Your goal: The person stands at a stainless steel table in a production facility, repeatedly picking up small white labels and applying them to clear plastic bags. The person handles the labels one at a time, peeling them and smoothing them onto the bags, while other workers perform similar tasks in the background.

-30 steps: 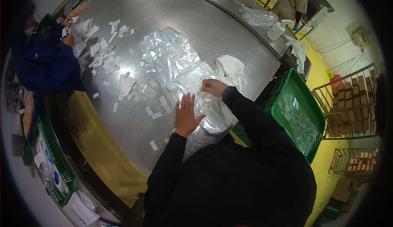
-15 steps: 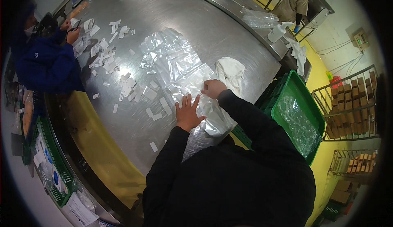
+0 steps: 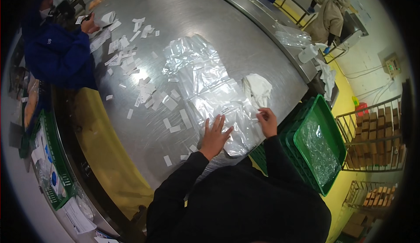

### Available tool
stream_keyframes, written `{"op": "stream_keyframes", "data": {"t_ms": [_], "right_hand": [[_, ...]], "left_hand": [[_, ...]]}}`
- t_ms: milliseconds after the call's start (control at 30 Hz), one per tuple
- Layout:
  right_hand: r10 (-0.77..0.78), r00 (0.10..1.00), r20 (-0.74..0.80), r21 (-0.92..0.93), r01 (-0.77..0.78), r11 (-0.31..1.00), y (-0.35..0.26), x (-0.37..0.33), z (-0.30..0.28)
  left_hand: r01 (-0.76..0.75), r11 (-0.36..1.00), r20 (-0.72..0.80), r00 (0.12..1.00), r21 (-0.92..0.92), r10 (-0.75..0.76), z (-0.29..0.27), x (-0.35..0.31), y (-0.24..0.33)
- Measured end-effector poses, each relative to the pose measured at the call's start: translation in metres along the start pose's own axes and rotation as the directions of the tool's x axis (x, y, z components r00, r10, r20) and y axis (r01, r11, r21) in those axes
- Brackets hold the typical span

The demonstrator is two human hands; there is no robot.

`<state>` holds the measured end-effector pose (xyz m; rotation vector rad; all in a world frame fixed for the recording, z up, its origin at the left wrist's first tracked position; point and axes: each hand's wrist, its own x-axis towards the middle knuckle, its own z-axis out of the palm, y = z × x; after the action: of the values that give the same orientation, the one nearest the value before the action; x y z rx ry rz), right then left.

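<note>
A stack of clear, shiny plastic bags (image 3: 210,85) lies across the steel table in front of me, creased and crumpled toward its far end. My left hand (image 3: 214,137) rests open on the near part of the stack, fingers spread. Just beyond its fingertips, a small white printed label (image 3: 225,110) shows on the plastic. At the right edge of the bags my right hand (image 3: 267,122) is closed in a pinch; what its fingertips hold is too small to make out. A crumpled white cloth (image 3: 257,89) lies just beyond that hand.
Loose white labels (image 3: 146,92) are scattered left of the bags on the steel table (image 3: 144,155). A person in blue (image 3: 59,54) handles paper at the far left. Green crates (image 3: 330,155) with clear plastic stand at my right. A spray bottle (image 3: 308,54) stands beyond the table's right edge.
My right hand has moved right and nearer, from the middle of the bags to their right edge. The left hand stays spread on the plastic. The view has shifted somewhat.
</note>
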<state>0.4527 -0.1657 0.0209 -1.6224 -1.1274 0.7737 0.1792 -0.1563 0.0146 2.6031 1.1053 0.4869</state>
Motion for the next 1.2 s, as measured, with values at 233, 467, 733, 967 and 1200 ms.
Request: {"op": "stream_keyframes", "data": {"t_ms": [233,467,733,967,1200], "right_hand": [[0.052,0.924,-0.379,0.135,0.0,0.991,-0.009,-0.011,-0.029],[0.038,0.97,-0.238,0.173,0.004,0.985,-0.031,-0.022,0.004],[0.084,0.961,-0.262,0.143,-0.047,0.989,-0.02,-0.039,0.01],[-0.002,0.987,-0.158,0.17,0.029,0.985,-0.061,-0.018,0.039],[-0.024,0.991,-0.131,0.25,0.056,0.967,-0.067,-0.03,0.051]], "left_hand": [[-0.129,0.637,-0.061,0.99,-0.76,0.127,-0.039,0.098,-0.085],[-0.141,0.377,-0.403,0.326,-0.915,-0.855,-0.118,0.163,-0.268],[0.552,0.745,-0.741,0.305,-0.374,-0.598,-0.095,-0.028,-0.283],[0.693,0.712,-0.655,0.488,-0.111,-0.577,-0.084,-0.062,-0.271],[0.687,0.703,-0.658,0.445,-0.186,-0.608,-0.083,-0.047,-0.287]]}}
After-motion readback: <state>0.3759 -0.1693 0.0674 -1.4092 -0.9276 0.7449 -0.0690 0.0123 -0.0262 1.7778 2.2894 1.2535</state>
